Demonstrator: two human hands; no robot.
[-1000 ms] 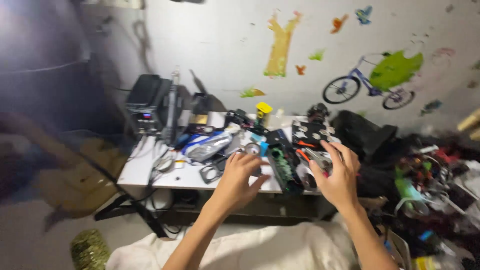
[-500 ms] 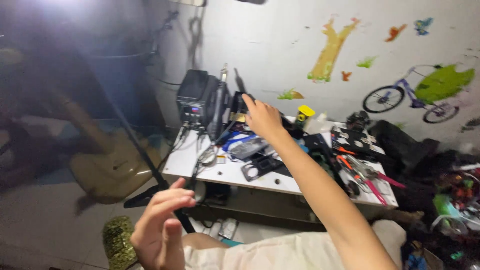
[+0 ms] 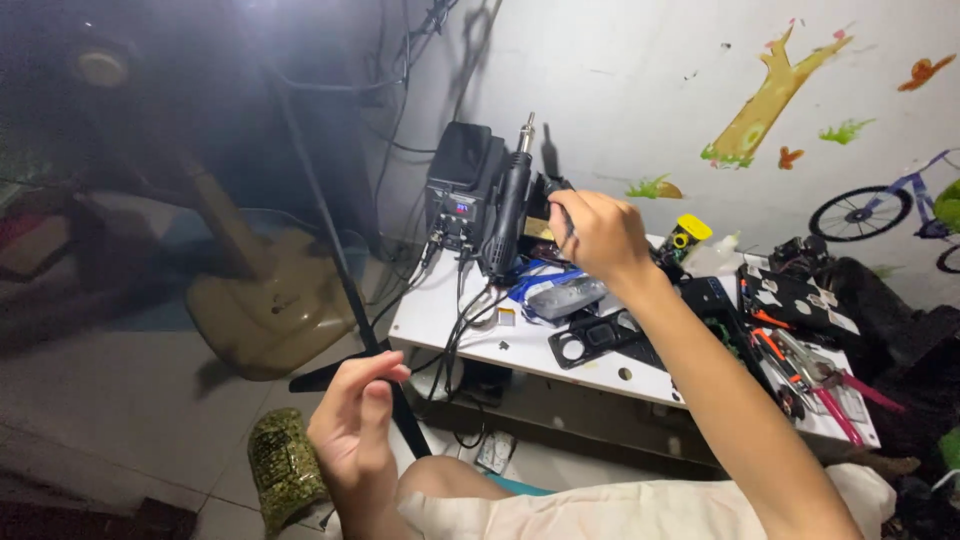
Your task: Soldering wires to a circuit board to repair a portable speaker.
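Up by the black soldering station at the far end of the white counter, the right hand has its grip closed around a thin dark soldering iron handle, fingers curled snug on it. It sits just beside the hot air wand, which stands upright in its holder against the station. Down low, the left hand hovers near the lap with the grip loosely half open, thumb and fingers curved toward each other, holding nothing. Right under the right wrist, a blue and grey device lies on the counter, with a black phone frame just in front of it. Further right is a yellow-capped bottle and red-handled tools, pretty cluttered. No real containers that I can make out.
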